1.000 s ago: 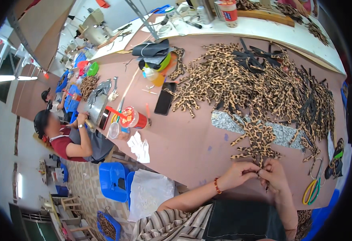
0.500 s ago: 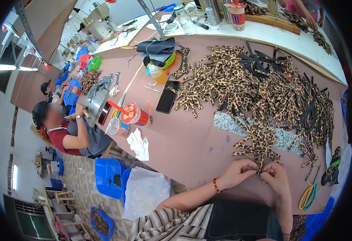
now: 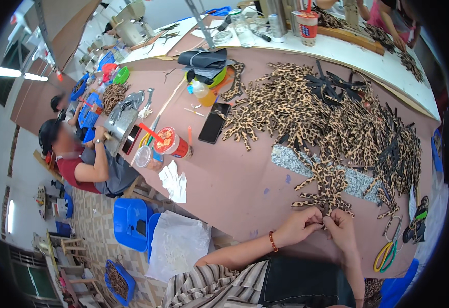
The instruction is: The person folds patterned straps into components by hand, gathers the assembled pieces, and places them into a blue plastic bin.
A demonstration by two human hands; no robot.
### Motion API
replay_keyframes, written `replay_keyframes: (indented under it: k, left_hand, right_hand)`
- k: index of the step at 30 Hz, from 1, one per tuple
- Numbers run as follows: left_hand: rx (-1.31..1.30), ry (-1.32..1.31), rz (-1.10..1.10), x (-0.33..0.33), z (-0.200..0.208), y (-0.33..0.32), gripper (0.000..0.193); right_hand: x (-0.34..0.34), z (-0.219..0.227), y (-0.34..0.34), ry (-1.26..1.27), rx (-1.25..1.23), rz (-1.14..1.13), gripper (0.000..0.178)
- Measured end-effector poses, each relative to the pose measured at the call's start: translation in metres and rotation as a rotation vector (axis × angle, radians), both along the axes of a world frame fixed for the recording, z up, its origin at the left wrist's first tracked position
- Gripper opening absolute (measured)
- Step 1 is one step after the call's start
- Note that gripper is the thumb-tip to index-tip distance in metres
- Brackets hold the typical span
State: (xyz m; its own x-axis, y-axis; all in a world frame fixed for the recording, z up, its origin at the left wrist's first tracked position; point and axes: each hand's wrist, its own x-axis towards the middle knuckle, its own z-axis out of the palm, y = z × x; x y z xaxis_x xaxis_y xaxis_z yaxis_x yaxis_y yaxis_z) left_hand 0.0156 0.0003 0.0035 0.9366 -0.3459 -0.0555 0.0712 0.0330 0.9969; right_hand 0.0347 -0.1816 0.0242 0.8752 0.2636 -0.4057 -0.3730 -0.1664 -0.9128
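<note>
My left hand (image 3: pixel 301 226) and my right hand (image 3: pixel 341 227) meet at the near edge of the table. Both are closed, thumbs and fingertips pinching the near end of a leopard-print fabric strap (image 3: pixel 327 211); the exact spot is partly covered by my fingers. Spread just beyond them, several more such straps (image 3: pixel 329 179) lie over a speckled grey stone slab (image 3: pixel 289 160). Behind the slab rises a large heap of leopard-print straps (image 3: pixel 296 97), with black strips (image 3: pixel 332 84) mixed in.
Scissors with yellow and green handles (image 3: pixel 385 255) lie right of my hands. A black phone (image 3: pixel 214 123), a red-lidded drink cup (image 3: pixel 173 142) and white tissue (image 3: pixel 173 182) are to the left. A co-worker (image 3: pixel 83 164) sits at the table's left side, near blue bins (image 3: pixel 132 224).
My hands have come slightly nearer and pinch closer together at the strap's end. The whole view has shifted a little. The co-worker at the left leans slightly differently.
</note>
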Motion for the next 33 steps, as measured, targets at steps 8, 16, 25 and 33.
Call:
replay_keyframes:
  k: [8, 16, 25, 33]
  left_hand:
    - [-0.007, -0.042, 0.121, -0.023, 0.020, 0.046, 0.019]
    - [-0.291, -0.321, 0.457, -0.059, 0.069, 0.109, 0.036]
    - [0.633, -0.200, 1.110, -0.053, -0.037, 0.186, 0.041]
    - [0.708, -0.341, 1.422, -0.070, -0.009, 0.201, 0.058]
  right_hand:
    - [-0.009, 0.009, 0.012, -0.474, -0.252, 0.073, 0.019]
    - [0.029, 0.102, 0.126, -0.844, -0.087, 0.594, 0.025]
    - [0.052, -0.027, 0.223, -0.841, -0.397, 0.701, 0.036]
    - [0.073, 0.052, 0.105, -1.014, -0.316, 0.598, 0.054]
